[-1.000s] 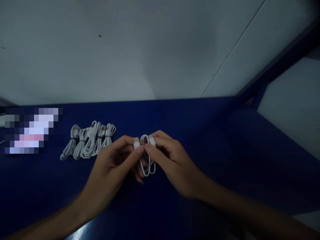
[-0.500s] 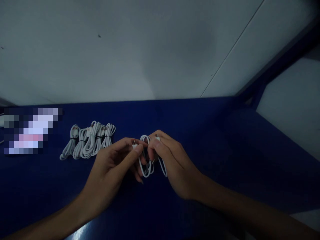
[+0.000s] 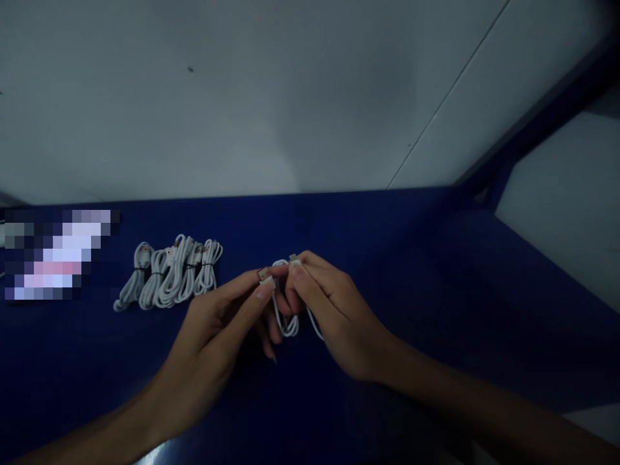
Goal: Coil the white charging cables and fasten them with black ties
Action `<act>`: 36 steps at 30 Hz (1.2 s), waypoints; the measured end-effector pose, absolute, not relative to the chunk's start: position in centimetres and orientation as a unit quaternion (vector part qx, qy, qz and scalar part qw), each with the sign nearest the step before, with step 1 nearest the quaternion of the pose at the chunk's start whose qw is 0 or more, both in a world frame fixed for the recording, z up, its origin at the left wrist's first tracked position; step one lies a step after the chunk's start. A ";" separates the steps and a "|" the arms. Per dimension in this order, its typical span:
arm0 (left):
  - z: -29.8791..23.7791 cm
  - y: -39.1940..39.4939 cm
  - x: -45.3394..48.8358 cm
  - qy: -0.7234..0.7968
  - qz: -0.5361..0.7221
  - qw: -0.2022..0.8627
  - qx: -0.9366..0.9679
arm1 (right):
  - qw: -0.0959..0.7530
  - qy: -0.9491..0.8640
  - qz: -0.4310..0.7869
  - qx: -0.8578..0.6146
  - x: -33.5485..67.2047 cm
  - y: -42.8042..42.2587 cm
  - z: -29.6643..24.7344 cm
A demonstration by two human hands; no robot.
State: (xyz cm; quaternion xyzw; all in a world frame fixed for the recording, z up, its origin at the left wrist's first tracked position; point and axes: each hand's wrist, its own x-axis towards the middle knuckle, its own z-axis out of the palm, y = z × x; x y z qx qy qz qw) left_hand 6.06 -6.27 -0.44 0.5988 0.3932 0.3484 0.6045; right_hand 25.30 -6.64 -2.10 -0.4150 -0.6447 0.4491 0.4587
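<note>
A white cable [image 3: 285, 316] hangs in short loops between both hands, over the middle of the dark blue table [image 3: 387, 258]. My left hand [image 3: 227, 323] pinches one plug end of it between thumb and fingers. My right hand [image 3: 329, 310] is closed on the other plug end and on the loops just beside it. The fingertips of the two hands almost touch. Part of the cable is hidden behind my right fingers.
Several white cables, each coiled and tied with a dark band, lie in a row [image 3: 169, 274] on the table left of my hands. A blurred patch [image 3: 53, 255] covers something at the far left. A pale wall rises behind the table.
The loops have opened a little and one strand now hangs lower on the right. My fingers have shifted on the plug ends. The hands have stayed in the same place.
</note>
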 end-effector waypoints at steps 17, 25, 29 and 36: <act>-0.6 -5.5 6.0 0.393 0.358 0.641 0.553 | 0.461 -0.628 0.458 -0.428 25.3 -6.8 -2.3; -1.1 -5.3 5.7 0.377 0.352 0.665 0.541 | 0.452 -0.615 0.485 -0.427 25.4 -6.9 -2.1; -1.1 -5.3 5.6 0.376 0.346 0.669 0.540 | 0.452 -0.623 0.468 -0.434 25.4 -6.9 -2.1; -1.0 -5.2 5.7 0.374 0.343 0.668 0.544 | 0.451 -0.622 0.473 -0.431 25.4 -6.8 -2.2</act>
